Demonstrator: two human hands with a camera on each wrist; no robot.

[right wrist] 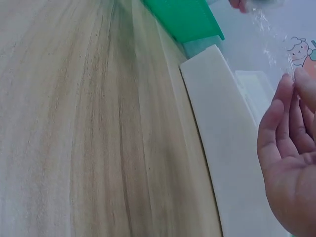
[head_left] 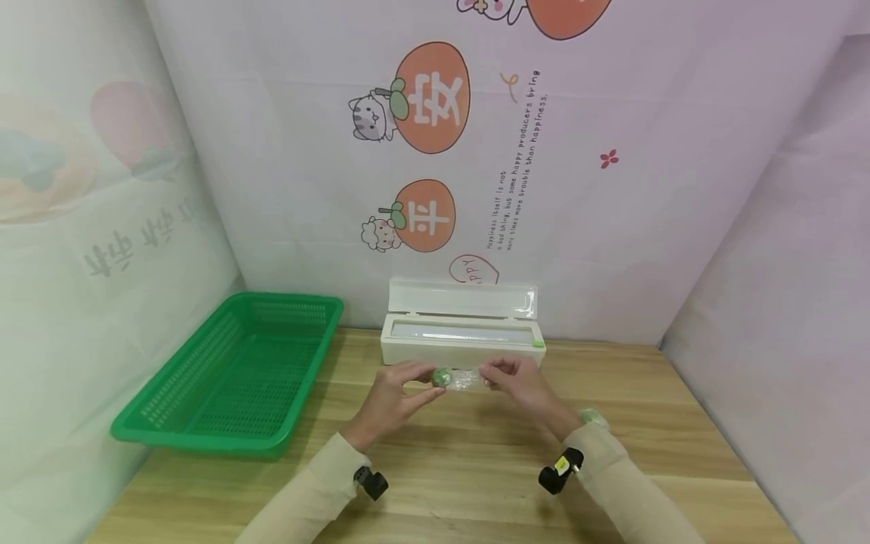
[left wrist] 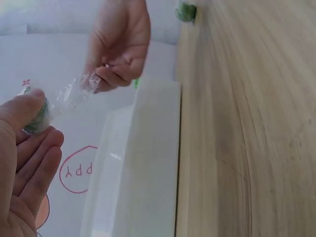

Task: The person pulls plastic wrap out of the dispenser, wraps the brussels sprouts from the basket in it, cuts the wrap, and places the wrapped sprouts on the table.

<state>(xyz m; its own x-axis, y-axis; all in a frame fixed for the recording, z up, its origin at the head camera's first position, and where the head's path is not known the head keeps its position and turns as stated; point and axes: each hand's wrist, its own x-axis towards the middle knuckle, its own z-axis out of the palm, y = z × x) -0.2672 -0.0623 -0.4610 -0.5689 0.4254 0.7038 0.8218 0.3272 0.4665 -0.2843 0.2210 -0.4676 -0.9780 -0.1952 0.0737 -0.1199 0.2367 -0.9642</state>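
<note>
My left hand (head_left: 393, 397) pinches a small round green item (head_left: 442, 377) wrapped in clear film, between thumb and fingers. From it a twisted length of clear plastic film (head_left: 464, 379) stretches across to my right hand (head_left: 522, 385), whose thumb and fingertips pinch its far end. The left wrist view shows the green item (left wrist: 37, 111) in the fingers and the film (left wrist: 74, 94) drawn out thin. Both hands are raised in front of a long white film dispenser box (head_left: 462, 351) with its lid (head_left: 462, 299) standing up.
A green plastic basket (head_left: 299, 393) with perforated sides stands at the left of the wooden table (head_left: 448, 483). Another green item (head_left: 590, 415) lies beside the right forearm, partly hidden by the sleeve. Printed white cloth (head_left: 578, 227) hangs behind and at both sides.
</note>
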